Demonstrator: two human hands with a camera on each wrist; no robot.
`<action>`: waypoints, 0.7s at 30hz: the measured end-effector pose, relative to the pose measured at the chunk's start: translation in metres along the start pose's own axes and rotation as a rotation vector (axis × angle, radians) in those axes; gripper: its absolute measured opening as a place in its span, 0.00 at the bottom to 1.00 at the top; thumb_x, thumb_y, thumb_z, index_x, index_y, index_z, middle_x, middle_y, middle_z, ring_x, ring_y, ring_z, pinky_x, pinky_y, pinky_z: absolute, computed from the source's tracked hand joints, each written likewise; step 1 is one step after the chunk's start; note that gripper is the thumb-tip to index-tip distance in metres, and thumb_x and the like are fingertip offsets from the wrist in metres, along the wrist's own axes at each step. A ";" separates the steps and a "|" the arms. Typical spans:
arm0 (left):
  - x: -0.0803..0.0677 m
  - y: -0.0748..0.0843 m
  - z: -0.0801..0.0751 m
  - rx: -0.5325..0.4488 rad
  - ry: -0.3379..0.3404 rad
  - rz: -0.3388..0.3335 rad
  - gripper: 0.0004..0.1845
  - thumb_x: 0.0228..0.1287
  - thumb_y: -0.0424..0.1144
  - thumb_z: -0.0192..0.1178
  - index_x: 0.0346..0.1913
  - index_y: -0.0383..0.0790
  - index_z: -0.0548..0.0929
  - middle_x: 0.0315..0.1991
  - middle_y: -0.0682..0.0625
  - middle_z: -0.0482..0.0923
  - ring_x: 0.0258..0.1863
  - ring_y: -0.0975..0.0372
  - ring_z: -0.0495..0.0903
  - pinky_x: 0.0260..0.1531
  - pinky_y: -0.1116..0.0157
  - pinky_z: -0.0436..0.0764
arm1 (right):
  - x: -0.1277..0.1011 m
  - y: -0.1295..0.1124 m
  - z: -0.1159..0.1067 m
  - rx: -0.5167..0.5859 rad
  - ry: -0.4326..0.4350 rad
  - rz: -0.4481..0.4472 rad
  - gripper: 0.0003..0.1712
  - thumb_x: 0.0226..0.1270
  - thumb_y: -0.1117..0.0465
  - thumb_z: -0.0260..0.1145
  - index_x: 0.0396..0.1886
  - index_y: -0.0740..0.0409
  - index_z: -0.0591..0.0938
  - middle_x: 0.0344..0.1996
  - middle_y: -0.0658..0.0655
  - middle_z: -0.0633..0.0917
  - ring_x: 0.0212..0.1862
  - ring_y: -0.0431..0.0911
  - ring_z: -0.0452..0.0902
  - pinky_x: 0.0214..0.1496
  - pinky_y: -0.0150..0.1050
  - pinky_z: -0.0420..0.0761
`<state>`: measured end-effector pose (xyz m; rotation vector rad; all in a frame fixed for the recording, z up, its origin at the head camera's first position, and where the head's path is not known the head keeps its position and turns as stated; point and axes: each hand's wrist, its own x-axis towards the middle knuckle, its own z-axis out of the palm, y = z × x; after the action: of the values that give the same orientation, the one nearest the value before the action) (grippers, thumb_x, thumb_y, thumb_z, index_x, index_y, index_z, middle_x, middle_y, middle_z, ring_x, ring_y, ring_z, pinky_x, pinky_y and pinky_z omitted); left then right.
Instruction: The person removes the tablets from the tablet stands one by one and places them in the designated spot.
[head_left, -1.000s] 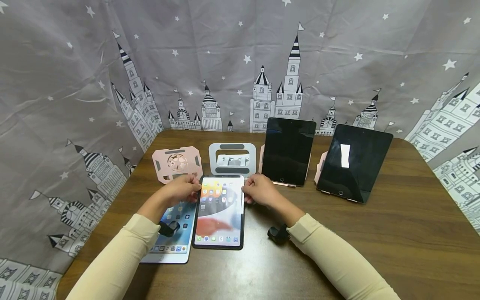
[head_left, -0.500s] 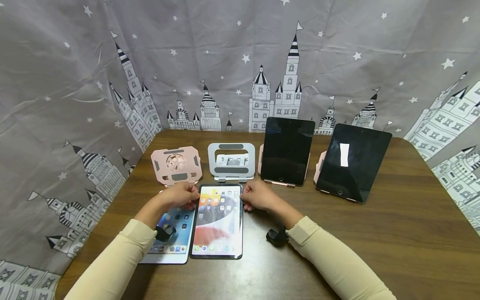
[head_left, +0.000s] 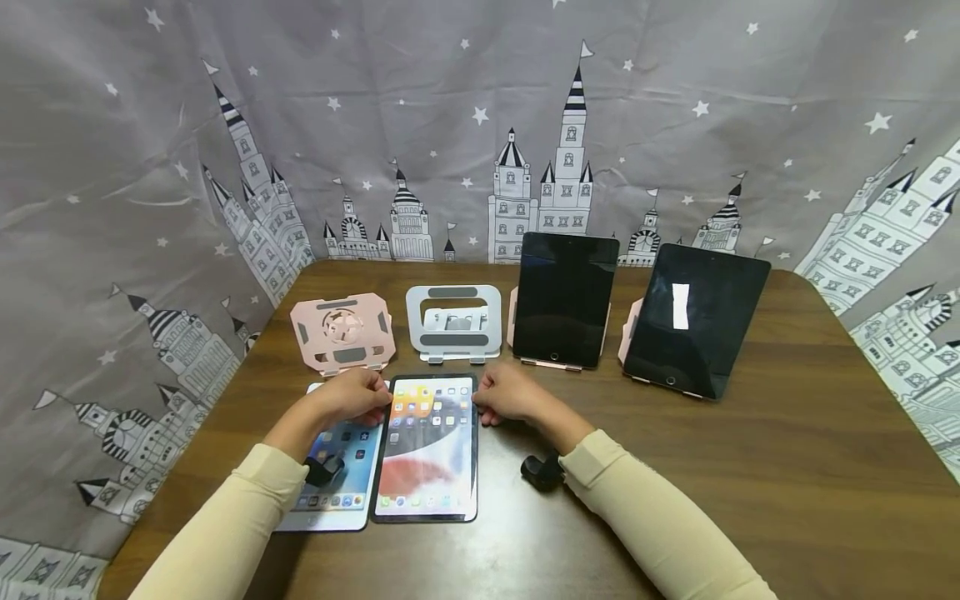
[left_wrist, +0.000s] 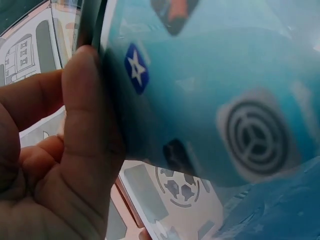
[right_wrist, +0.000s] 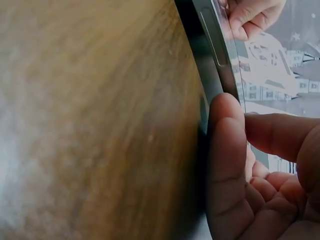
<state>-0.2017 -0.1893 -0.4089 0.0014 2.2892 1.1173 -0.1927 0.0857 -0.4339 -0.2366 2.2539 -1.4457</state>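
Left hand (head_left: pixel 352 398) and right hand (head_left: pixel 508 397) each pinch, fingers curled, opposite top edges of the lit black-framed tablet (head_left: pixel 427 446), keeping it level beside the white tablet (head_left: pixel 335 467).

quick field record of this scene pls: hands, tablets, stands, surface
left hand: grips left edge of black-framed tablet
right hand: grips its right edge
black-framed tablet: screen lit, near end on table
white tablet: flat, screen lit, left of it, partly under left arm
empty stands: pink stand, silver stand
dark tablets: two propped upright at rear
surface: wooden table
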 end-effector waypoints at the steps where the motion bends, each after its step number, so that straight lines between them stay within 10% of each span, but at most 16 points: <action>1: -0.001 0.000 0.000 0.001 0.003 -0.006 0.05 0.72 0.32 0.56 0.37 0.33 0.75 0.34 0.43 0.77 0.29 0.58 0.78 0.31 0.65 0.83 | 0.000 -0.001 0.000 0.003 -0.008 0.004 0.12 0.68 0.71 0.63 0.23 0.64 0.76 0.16 0.56 0.80 0.18 0.41 0.78 0.20 0.31 0.78; 21: 0.000 0.000 0.002 0.046 0.041 -0.015 0.06 0.70 0.33 0.58 0.35 0.33 0.75 0.30 0.44 0.77 0.27 0.58 0.78 0.30 0.65 0.83 | 0.000 -0.002 0.004 -0.004 0.038 0.005 0.12 0.67 0.73 0.62 0.22 0.65 0.76 0.16 0.55 0.79 0.17 0.40 0.76 0.19 0.30 0.77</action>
<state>-0.2004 -0.1877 -0.4094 -0.0205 2.3475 1.0661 -0.1911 0.0814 -0.4340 -0.2065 2.2855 -1.4553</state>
